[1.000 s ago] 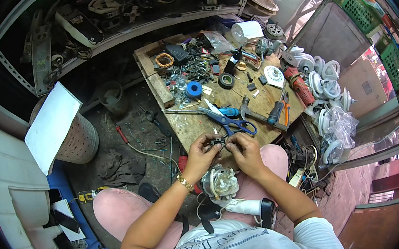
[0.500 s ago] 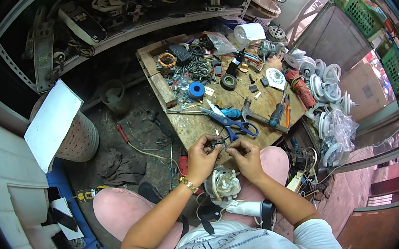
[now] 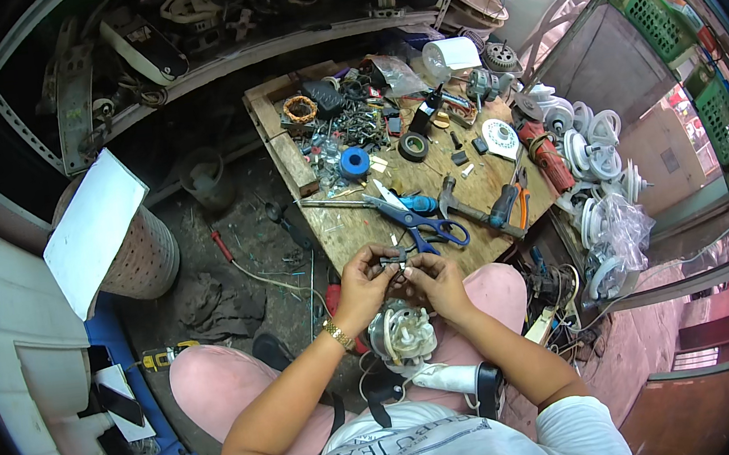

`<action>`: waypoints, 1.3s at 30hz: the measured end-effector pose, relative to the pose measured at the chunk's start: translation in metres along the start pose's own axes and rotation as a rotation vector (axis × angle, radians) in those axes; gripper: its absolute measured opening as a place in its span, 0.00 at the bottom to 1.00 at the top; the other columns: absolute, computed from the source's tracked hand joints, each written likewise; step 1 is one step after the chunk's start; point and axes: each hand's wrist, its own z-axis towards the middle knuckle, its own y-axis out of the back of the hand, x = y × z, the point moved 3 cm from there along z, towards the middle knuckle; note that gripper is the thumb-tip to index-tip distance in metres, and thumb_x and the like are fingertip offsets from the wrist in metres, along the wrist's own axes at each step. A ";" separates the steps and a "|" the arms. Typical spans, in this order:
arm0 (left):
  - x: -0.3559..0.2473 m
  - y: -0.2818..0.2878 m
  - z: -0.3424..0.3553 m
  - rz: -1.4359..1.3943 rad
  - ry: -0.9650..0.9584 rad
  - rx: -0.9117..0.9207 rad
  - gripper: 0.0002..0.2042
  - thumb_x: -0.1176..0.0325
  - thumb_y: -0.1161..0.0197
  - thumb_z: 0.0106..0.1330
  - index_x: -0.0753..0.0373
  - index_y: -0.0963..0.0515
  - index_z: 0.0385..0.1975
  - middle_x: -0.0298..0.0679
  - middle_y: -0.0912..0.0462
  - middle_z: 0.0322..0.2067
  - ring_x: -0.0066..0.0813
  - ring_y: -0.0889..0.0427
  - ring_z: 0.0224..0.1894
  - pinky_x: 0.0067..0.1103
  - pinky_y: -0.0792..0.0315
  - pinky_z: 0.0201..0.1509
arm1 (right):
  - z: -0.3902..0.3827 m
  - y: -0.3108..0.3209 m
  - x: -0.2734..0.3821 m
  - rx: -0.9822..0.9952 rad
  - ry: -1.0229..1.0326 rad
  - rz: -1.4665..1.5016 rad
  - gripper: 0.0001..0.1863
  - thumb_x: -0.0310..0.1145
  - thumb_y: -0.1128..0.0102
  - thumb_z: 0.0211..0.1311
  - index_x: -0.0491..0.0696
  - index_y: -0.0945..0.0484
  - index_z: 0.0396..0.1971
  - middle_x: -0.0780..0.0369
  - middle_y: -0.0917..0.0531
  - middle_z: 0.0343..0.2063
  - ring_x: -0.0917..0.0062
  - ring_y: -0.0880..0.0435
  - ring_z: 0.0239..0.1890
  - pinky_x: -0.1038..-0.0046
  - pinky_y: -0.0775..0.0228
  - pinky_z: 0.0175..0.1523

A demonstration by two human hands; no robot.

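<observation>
Fingertips hide much of the small dark part (image 3: 393, 260) held above the near edge of a wooden worktable (image 3: 352, 240), leaving its shape hard to make out. At far left, shadow swallows most of the contents of a shelf (image 3: 289, 40), while the lens rim crops the green baskets (image 3: 657, 31) at far right, their contents unclear. A white panel (image 3: 99, 229) covers the mouth of a perforated bin (image 3: 152, 256) on the left, concealing whatever lies inside.

On the floor beyond, a grey bucket (image 3: 208, 184) contains something pale, too dim to identify. To the right of the table, a clear plastic bag (image 3: 630, 229) lies over white plastic parts, its crinkled film blurring them. A white tub (image 3: 455, 53) sits at the table's far side, its inside out of sight.

The left hand (image 3: 369, 285), a gold watch (image 3: 337, 334) at its wrist, pinches the part between thumb and fingers. The right hand (image 3: 438, 284), fingers drawn together, meets the part's right side; whether it grips or merely touches cannot be told. Just beyond the 2 hands lie blue-handled scissors (image 3: 423, 225); nearer, a whitish motor-like assembly (image 3: 404, 335) rests between the person's pink-clad legs (image 3: 221, 388), partly behind the left wrist.
</observation>
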 end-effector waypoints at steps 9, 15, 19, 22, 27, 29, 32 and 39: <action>-0.007 -0.005 -0.003 0.155 -0.091 0.166 0.13 0.81 0.37 0.58 0.64 0.31 0.41 0.34 0.28 0.40 0.19 0.28 0.45 0.18 0.31 0.52 | 0.003 0.007 -0.008 0.020 -0.223 0.215 0.04 0.27 0.41 0.63 0.43 0.23 0.34 0.65 0.19 0.25 0.86 0.25 0.23 0.84 0.34 0.28; -0.016 -0.008 -0.001 0.534 -0.081 0.087 0.15 0.77 0.34 0.52 0.64 0.31 0.37 0.32 0.27 0.36 0.15 0.29 0.35 0.15 0.30 0.39 | 0.004 0.011 -0.012 -0.007 -0.047 0.055 0.04 0.26 0.40 0.62 0.41 0.23 0.33 0.64 0.18 0.27 0.83 0.21 0.28 0.80 0.28 0.33; -0.020 -0.006 -0.003 0.590 -0.309 0.051 0.14 0.77 0.33 0.51 0.64 0.30 0.35 0.30 0.27 0.33 0.11 0.31 0.30 0.12 0.34 0.31 | 0.000 0.006 -0.007 0.022 -0.023 0.050 0.05 0.25 0.39 0.62 0.40 0.23 0.33 0.63 0.17 0.27 0.83 0.20 0.30 0.80 0.27 0.36; -0.020 -0.006 -0.004 0.546 -0.166 0.065 0.14 0.77 0.34 0.51 0.64 0.30 0.35 0.30 0.27 0.33 0.08 0.33 0.28 0.10 0.37 0.28 | 0.001 0.006 -0.013 0.013 -0.008 0.030 0.05 0.25 0.39 0.62 0.40 0.23 0.33 0.63 0.17 0.27 0.83 0.20 0.29 0.80 0.28 0.35; -0.011 0.003 -0.004 0.454 -0.171 0.025 0.13 0.76 0.34 0.51 0.63 0.30 0.34 0.28 0.29 0.30 0.09 0.34 0.26 0.11 0.37 0.26 | 0.000 0.001 -0.006 0.082 -0.068 0.056 0.05 0.27 0.39 0.62 0.41 0.22 0.33 0.64 0.18 0.26 0.84 0.21 0.26 0.82 0.30 0.31; -0.012 0.003 -0.004 0.484 -0.190 0.031 0.13 0.76 0.34 0.51 0.63 0.30 0.33 0.28 0.29 0.30 0.09 0.34 0.26 0.11 0.38 0.27 | -0.005 0.001 -0.007 0.143 -0.292 0.243 0.06 0.29 0.39 0.62 0.42 0.22 0.33 0.65 0.18 0.25 0.86 0.24 0.24 0.84 0.34 0.30; -0.015 0.001 -0.004 0.520 -0.207 0.047 0.12 0.76 0.34 0.52 0.63 0.30 0.34 0.29 0.28 0.31 0.09 0.34 0.27 0.11 0.37 0.28 | -0.010 0.005 -0.005 0.133 -0.319 0.315 0.05 0.29 0.39 0.62 0.43 0.22 0.33 0.66 0.19 0.24 0.87 0.26 0.23 0.86 0.36 0.29; -0.015 -0.002 -0.003 0.402 -0.119 0.162 0.12 0.76 0.34 0.55 0.63 0.29 0.37 0.29 0.27 0.33 0.13 0.30 0.35 0.14 0.33 0.38 | -0.011 0.015 0.003 0.087 -0.182 0.130 0.06 0.29 0.40 0.63 0.41 0.22 0.34 0.66 0.19 0.25 0.85 0.24 0.26 0.83 0.32 0.31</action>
